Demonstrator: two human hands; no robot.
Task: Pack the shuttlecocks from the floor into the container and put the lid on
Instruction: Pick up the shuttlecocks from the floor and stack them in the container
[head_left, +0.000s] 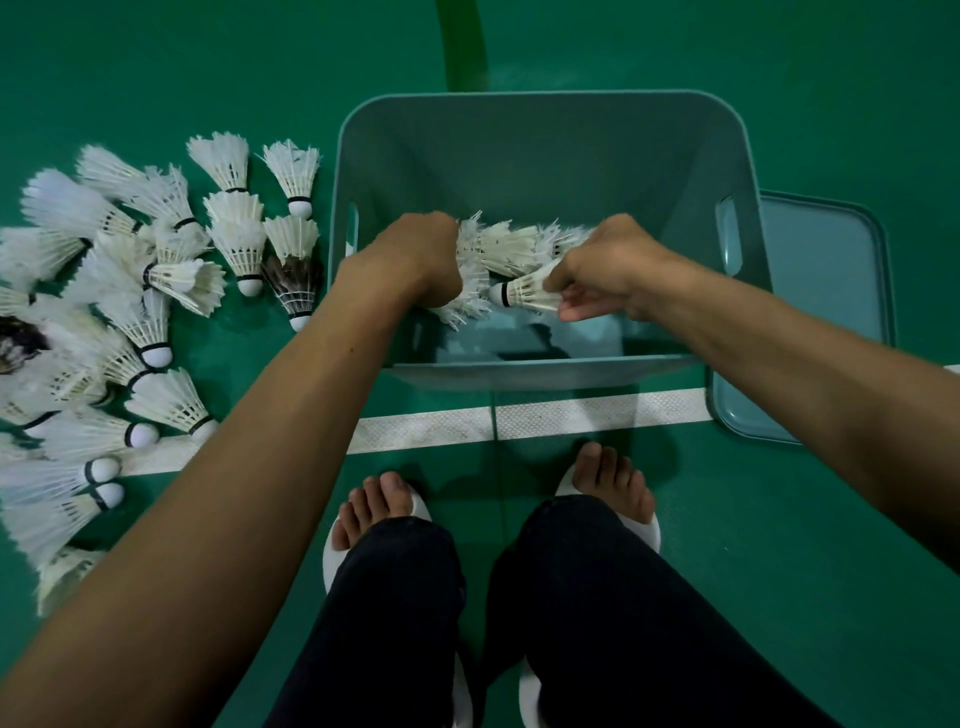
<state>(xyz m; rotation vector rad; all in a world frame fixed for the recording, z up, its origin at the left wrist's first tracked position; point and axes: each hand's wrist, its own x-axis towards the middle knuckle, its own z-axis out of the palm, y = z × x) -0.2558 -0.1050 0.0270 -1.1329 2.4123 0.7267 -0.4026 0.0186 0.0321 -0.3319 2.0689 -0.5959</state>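
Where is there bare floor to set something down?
Bare green floor lies beyond the container, and right of the feet, this side of the lid. Left of the container, shuttlecocks crowd the floor.

shuttlecocks (130, 332) – white, heaped on floor | container (545, 135) – teal, open | lid (826, 291) flat beside

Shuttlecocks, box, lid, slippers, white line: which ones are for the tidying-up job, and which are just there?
For the job:
loose shuttlecocks on the ground
container
lid lying beside it
left hand and right hand
held shuttlecocks, which both hands grip over the container

Just there:
slippers
white line
green floor
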